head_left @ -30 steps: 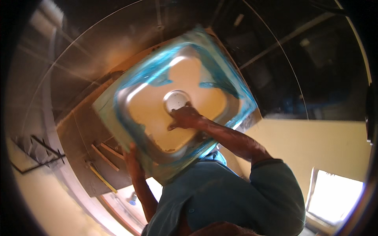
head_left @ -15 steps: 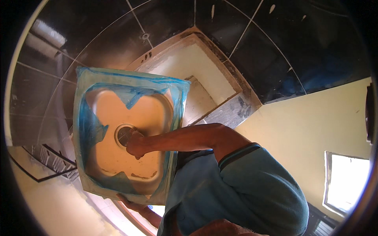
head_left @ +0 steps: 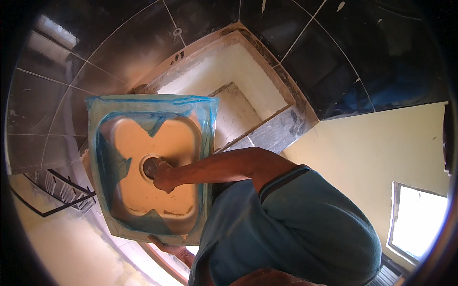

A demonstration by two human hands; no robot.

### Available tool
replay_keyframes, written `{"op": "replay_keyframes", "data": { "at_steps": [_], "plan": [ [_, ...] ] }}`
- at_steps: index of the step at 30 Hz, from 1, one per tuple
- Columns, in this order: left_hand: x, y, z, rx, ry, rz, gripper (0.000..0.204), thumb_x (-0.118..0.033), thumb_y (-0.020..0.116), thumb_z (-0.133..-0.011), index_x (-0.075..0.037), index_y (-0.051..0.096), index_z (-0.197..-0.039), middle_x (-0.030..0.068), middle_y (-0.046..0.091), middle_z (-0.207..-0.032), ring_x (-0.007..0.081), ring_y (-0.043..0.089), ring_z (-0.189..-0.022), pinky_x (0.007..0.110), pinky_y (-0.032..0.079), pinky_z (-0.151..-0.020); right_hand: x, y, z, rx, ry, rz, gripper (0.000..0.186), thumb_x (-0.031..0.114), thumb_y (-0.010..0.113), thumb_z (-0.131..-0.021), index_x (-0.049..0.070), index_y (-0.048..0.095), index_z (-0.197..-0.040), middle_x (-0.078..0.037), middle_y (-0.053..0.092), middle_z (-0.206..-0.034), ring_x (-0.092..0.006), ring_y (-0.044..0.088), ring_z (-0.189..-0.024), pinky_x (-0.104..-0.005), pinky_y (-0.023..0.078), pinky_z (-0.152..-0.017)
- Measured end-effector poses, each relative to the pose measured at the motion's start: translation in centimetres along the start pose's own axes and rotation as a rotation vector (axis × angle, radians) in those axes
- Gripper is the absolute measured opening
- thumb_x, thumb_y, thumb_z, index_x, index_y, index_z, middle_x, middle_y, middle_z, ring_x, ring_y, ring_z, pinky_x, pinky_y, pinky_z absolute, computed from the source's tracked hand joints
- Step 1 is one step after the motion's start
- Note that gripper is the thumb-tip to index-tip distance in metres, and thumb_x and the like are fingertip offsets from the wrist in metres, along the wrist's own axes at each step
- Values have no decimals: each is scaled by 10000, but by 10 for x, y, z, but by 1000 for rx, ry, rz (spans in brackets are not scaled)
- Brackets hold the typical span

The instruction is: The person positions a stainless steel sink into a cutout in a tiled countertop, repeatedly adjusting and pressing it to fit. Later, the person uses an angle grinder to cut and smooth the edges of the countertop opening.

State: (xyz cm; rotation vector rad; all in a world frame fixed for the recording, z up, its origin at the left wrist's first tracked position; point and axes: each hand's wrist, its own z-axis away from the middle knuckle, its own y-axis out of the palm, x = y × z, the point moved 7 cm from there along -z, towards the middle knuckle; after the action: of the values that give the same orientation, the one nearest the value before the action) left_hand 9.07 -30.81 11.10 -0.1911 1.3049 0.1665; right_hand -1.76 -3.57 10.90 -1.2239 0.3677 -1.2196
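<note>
One sink (head_left: pixel 136 188) held L of the opening (head_left: pixel 253 76)

R hand (head_left: pixel 164 177) is at the drain hole (head_left: pixel 150 166), fingers apparently hooked over its edge & gripping the sink there; tips hidden. L hand (head_left: pixel 168 245) touches the sink's near edge, partly out of sight behind it, so can't tell if it's closed.

Change vs. approx. 1 s ago: sink lay cornerwise over the opening; now it's swung L & squarer to view, w/ much of the opening exposed. Vs. 0.5 s ago, only a slight shift. Meaning, my read: sink isn't seated, & both hands are prob. sharing its weight.

Sink rel. to hands: basin surrounds the R hand, whose arm crosses the sink's R rim; L hand sits at the bottom edge. Torn blue film (head_left: pixel 112 164) clings to rim & basin sides. Sink's far R corner overlaps the opening in view; contact w/ the tiled table (head_left: pixel 274 129) unclear.

Further out: black tiled wall (head_left: pixel 334 57) beyond, cream wall (head_left: pixel 367 143) to R w/ bright window (head_left: pixel 415 221), black metal frame (head_left: pixel 44 214) lower L.
</note>
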Motion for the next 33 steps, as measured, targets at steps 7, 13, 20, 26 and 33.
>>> {"op": "replay_keyframes", "data": {
  "at_steps": [7, 13, 20, 26, 33],
  "plan": [
    [29, -35, -36, 77, 107, 5, 771, -594, 373, -1043, -72, 289, -1604, 157, 242, -1670, 340, 303, -1516, 477, 275, -1260, -5, 4, 4, 22, 31, -43, 293, 320, 779, -779, 131, 820, -999, -126, 774, -1021, -359, 716, -1016, -651, 335, -1115],
    [-2, 1, -40, 253, 104, -28, 851, -572, 578, -967, -56, 325, -1596, 184, 286, -1648, 374, 386, -1462, 502, 301, -1242, -21, 12, 5, -61, 108, -76, 272, 301, 778, -772, 114, 818, -964, -146, 774, -997, -348, 729, -974, -683, 287, -1147],
    [-10, 26, -58, 231, 232, -82, 1108, -611, 825, -763, -31, 355, -1582, 182, 361, -1616, 385, 426, -1431, 535, 355, -1192, -45, 28, 6, -103, 205, -236, 232, 276, 767, -767, 88, 807, -897, -148, 765, -931, -347, 737, -917, -643, 339, -1128],
    [-7, 85, -58, 341, -249, 209, 692, -477, 537, -1047, -2, 407, -1533, 154, 454, -1526, 306, 462, -1382, 461, 378, -1163, -84, 27, 55, -195, 385, -349, 301, 390, 756, -808, 109, 792, -910, -145, 760, -886, -359, 727, -878, -595, 431, -910],
    [-35, 201, -57, 363, 84, -277, 535, -463, 608, -1036, 0, 625, -1302, 94, 682, -1116, 190, 627, -1012, 366, 509, -880, -170, 37, 133, -337, 491, -217, 641, 682, 630, -883, 77, 720, -1077, -187, 745, -958, -381, 720, -962, -578, 458, -888]
  ]
}}
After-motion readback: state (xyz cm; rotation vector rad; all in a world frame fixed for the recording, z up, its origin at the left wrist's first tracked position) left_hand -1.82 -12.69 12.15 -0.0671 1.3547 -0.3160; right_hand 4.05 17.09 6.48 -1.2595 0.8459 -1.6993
